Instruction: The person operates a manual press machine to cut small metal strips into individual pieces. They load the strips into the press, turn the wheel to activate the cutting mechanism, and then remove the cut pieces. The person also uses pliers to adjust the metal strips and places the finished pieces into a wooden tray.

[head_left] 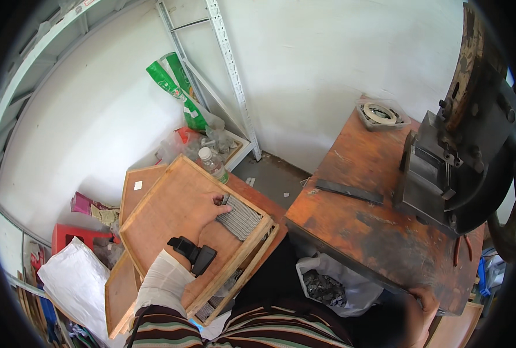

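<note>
My left hand [207, 213] lies flat inside a shallow wooden tray [171, 200], fingertips touching a grey block of small metal pieces [240, 217] packed in rows against the tray's right rim. A black device is strapped to that wrist. My right hand [423, 298] rests low at the right, gripping the front edge of a rusty orange metal workbench [356, 220]. A heavy dark press machine [461, 168] stands on the bench's right side.
More wooden trays [137, 184] are stacked beneath and behind. A plastic bottle [213, 163] and green bags [179, 87] sit by a white rack. A white bag of grey scraps [327, 287] hangs below the bench. A flat metal bar [349, 191] lies on the bench.
</note>
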{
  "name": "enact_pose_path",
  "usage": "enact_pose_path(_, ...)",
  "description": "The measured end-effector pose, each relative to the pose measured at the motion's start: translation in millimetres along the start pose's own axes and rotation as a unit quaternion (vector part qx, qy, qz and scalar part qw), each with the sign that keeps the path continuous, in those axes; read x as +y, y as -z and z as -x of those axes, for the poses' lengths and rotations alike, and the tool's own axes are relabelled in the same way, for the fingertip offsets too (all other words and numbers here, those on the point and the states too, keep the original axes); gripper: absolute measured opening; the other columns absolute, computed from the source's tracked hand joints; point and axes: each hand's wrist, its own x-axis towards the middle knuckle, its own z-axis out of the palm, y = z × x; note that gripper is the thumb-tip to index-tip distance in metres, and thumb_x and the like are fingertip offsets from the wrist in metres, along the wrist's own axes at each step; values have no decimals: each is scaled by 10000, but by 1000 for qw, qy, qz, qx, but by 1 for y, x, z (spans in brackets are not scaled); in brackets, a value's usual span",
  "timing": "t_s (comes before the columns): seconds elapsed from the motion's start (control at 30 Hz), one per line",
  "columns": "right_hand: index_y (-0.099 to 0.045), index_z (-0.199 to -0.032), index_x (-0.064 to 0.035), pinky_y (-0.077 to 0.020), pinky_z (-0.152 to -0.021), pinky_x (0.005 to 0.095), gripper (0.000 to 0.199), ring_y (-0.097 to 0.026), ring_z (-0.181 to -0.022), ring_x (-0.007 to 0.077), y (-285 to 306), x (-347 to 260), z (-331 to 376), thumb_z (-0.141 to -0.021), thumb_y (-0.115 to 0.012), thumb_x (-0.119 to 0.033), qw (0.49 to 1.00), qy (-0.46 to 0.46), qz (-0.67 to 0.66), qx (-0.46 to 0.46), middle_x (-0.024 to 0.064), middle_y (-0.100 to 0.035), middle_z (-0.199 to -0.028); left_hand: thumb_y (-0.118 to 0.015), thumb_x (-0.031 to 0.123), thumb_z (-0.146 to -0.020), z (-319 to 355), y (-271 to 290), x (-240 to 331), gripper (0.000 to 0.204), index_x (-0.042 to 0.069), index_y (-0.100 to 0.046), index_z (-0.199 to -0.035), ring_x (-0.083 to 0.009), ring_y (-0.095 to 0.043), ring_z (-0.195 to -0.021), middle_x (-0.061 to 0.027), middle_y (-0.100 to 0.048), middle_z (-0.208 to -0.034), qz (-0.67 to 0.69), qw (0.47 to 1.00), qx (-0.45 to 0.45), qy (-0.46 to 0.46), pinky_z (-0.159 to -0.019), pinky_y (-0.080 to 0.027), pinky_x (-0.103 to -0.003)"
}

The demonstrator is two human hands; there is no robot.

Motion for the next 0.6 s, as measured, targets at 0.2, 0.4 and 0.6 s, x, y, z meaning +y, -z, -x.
enact_pose_path(0.2, -600, -837, 20, -451, -703, 294, 95, -589, -755, 207, -10, 7, -21, -752, -620, 58, 999, -1, -24, 45, 110, -606, -806, -796, 230, -759, -4, -8, -21, 467, -40, -654, -1112, -206, -630, -886, -134, -679, -979, 168, 984, 2, 56, -779, -510, -321)
enact_pose_path(0.4, -596, -831, 11, -430, -702, 270, 47, -559, -748, 160, -16, 29, -21, -795, -619, 29, 996, -40, -45, 64, 81, -593, -788, -820, 201, -732, -7, -7, -24, 470, -42, -660, -1102, -182, -607, -827, -104, -667, -919, 156, 988, 7, 17, -747, -503, -304)
enact_pose_path(0.6, -597, -831, 11, -434, -711, 283, 35, -565, -753, 182, -19, 24, -23, -803, -617, 18, 997, -14, -15, 76, 93, -598, -798, -829, 190, -712, -16, -5, -30, 465, -41, -670, -1083, -187, -624, -822, -113, -679, -899, 76, 997, -1, 6, -734, -512, -301)
